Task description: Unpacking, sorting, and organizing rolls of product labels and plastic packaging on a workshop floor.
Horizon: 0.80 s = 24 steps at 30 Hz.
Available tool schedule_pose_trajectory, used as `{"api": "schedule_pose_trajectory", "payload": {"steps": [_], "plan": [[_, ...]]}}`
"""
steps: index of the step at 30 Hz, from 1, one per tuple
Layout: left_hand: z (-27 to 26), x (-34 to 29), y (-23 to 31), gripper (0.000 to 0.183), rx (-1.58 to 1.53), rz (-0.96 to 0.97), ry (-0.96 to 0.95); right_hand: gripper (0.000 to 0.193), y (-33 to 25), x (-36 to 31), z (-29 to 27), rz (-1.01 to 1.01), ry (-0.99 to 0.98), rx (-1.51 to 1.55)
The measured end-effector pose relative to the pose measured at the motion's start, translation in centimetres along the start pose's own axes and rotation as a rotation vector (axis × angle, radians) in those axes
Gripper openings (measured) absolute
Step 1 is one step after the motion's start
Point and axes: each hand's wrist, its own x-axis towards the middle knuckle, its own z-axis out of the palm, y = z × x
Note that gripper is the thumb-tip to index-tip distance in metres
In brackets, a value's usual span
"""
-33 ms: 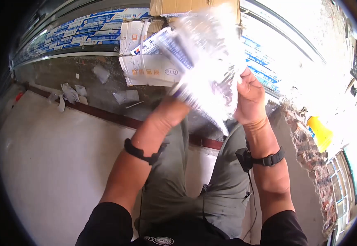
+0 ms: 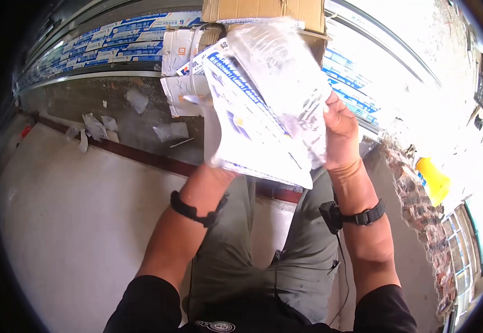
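Note:
A white sheet (image 2: 252, 139) printed in blue lies slanted in front of me, its left edge curling up. Against its upper right side is a crinkled clear plastic bag (image 2: 277, 66). My right hand (image 2: 341, 130) is closed on the bag's right edge, thumb in front. My left hand (image 2: 219, 173) is at the sheet's lower left corner; its fingers are hidden under the paper, which it grips there. Whether part of the sheet is still inside the bag, I cannot tell.
Cardboard boxes (image 2: 263, 9) stand ahead, with a torn white carton (image 2: 181, 50) beside them. Long blue-and-white packages (image 2: 114, 41) are stacked at the far left. Plastic scraps (image 2: 170, 131) litter the dark ledge. A rough broken brick edge (image 2: 419, 216) and a yellow object (image 2: 433, 180) are at right.
The sheet has spread wider, its printed face now showing and its left part swung left. My left hand has moved left and slightly down. The bag's top has dropped a little; my right hand stays put.

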Motion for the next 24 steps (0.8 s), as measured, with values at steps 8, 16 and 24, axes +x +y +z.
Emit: {"api": "schedule_pose_trajectory", "payload": {"steps": [8,16,24], "plan": [[-1.2,-2.7,-2.7,0.050,-0.095,-0.089,-0.050,0.027,0.2,-1.4,0.0,0.064,0.252,-0.584],[0.6,-1.9,-3.3,0.047,-0.111,0.042,0.007,0.028,2.1,-2.7,0.2,-0.014,0.155,-1.363],[1.1,-1.1,-1.4,0.044,0.989,0.246,0.224,0.062,2.2,-3.4,-0.7,0.029,0.057,-0.558]]}}
